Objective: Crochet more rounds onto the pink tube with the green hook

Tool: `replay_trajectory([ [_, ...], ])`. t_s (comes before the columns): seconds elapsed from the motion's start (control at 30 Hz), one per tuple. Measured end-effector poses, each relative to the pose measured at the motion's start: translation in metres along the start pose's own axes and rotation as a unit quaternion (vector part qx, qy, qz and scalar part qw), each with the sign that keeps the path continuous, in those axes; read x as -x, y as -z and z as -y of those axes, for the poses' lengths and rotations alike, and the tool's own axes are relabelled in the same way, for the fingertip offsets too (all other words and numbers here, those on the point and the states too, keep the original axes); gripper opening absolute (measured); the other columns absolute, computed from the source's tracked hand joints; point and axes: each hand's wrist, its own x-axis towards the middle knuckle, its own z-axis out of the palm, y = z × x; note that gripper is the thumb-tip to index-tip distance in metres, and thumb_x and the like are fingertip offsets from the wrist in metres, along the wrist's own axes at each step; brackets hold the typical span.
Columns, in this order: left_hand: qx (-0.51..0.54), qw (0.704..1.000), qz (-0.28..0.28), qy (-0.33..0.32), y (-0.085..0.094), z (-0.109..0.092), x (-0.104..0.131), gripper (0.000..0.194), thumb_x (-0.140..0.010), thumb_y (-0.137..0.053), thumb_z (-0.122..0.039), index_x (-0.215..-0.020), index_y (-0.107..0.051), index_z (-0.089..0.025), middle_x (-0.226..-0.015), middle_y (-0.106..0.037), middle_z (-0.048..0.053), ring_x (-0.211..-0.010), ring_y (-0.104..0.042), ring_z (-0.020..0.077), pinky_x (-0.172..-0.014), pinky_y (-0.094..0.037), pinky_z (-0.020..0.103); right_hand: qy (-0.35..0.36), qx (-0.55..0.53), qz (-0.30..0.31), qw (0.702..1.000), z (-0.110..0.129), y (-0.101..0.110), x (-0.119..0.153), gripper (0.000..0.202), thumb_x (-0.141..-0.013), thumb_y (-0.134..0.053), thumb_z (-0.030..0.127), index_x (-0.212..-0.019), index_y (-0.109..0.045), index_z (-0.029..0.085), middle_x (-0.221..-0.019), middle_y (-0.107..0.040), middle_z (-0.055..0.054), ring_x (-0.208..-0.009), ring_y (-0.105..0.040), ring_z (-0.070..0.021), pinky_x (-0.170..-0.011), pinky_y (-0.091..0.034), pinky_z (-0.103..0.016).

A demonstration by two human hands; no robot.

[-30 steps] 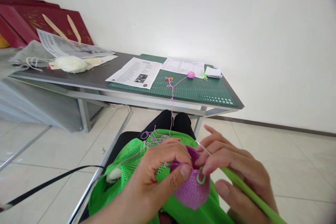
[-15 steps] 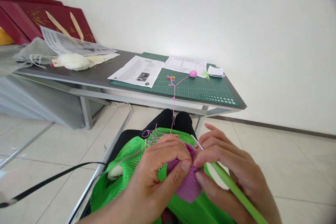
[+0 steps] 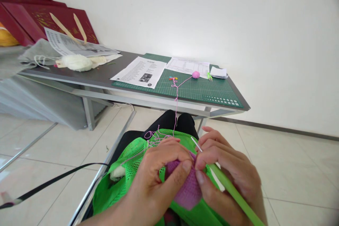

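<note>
Left hand (image 3: 161,171): closed in a pinch, thumb pressed on the near side of the knitted piece (image 3: 187,196), fingers curled over its far edge!
Right hand (image 3: 233,173): busy on two counts, gripping the green-handled hook (image 3: 239,197) with thumb and forefinger brought close together, right at the edge of the work beside the left thumb.
Knitted piece: purple, held low over the lap between both hands, much of it covered by the fingers.
Hook: slanted, its metal tip up and clear beyond the right forefinger, its handle running back beneath the palm.
Pink yarn (image 3: 177,102): what a line that was, down from the table edge to a loose tangle on the green mesh garment (image 3: 137,148).
Cutting mat (image 3: 196,93): it carried a small pink ball (image 3: 196,74), colourful clips (image 3: 173,78) and green snips (image 3: 209,76), with a printed sheet (image 3: 140,72) overlapping its left side.
Far left of the table (image 3: 99,77): white yarn (image 3: 78,63) sat before red bags (image 3: 60,19).
</note>
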Motion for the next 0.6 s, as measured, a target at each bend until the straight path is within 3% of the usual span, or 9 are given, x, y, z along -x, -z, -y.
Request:
replay_trajectory([
  [0.1,0.007,0.999,-0.002,0.035,0.0013,0.0024,0.0019,0.027,-0.102,-0.057,-0.022,-0.077,-0.068,-0.020,-0.073,-0.071,-0.002,-0.072,-0.064,0.0167,-0.103,-0.039,0.039,-0.005,-0.023,-0.021,1.000,-0.0007,-0.0003,0.0012,0.017,-0.077,-0.062,0.008,-0.074,-0.056,0.024,-0.067,-0.062,0.006,-0.069,-0.063,-0.0144,-0.100,-0.056,-0.043],
  [0.2,0.020,0.999,0.010,0.049,0.0027,0.0039,0.0023,0.032,-0.104,-0.057,-0.027,-0.074,-0.066,-0.020,-0.069,-0.068,-0.002,-0.070,-0.060,0.0166,-0.093,-0.042,0.036,-0.018,-0.051,-0.016,0.998,-0.0012,-0.0002,0.0029,0.016,-0.079,-0.062,0.009,-0.075,-0.057,0.023,-0.067,-0.059,0.007,-0.070,-0.061,-0.0126,-0.103,-0.053,-0.040],
  [0.37,0.047,0.997,0.014,0.065,0.0019,0.0062,0.0047,0.035,-0.107,-0.054,-0.034,-0.074,-0.060,-0.022,-0.071,-0.058,-0.002,-0.072,-0.053,0.0164,-0.069,-0.039,0.030,-0.058,-0.109,0.034,0.992,-0.0013,0.0013,0.0042,0.014,-0.084,-0.058,0.012,-0.079,-0.058,0.025,-0.070,-0.057,0.010,-0.070,-0.059,-0.0093,-0.113,-0.044,-0.036],
  [0.6,0.083,0.992,0.027,0.092,0.0009,0.0087,0.0084,0.038,-0.108,-0.051,-0.046,-0.078,-0.058,-0.022,-0.072,-0.051,-0.003,-0.068,-0.047,0.0164,-0.064,-0.036,0.031,-0.126,-0.198,0.099,0.967,-0.0054,0.0058,0.0084,0.012,-0.084,-0.060,0.016,-0.084,-0.058,0.027,-0.076,-0.056,0.009,-0.080,-0.059,-0.0114,-0.110,-0.041,-0.033],
])
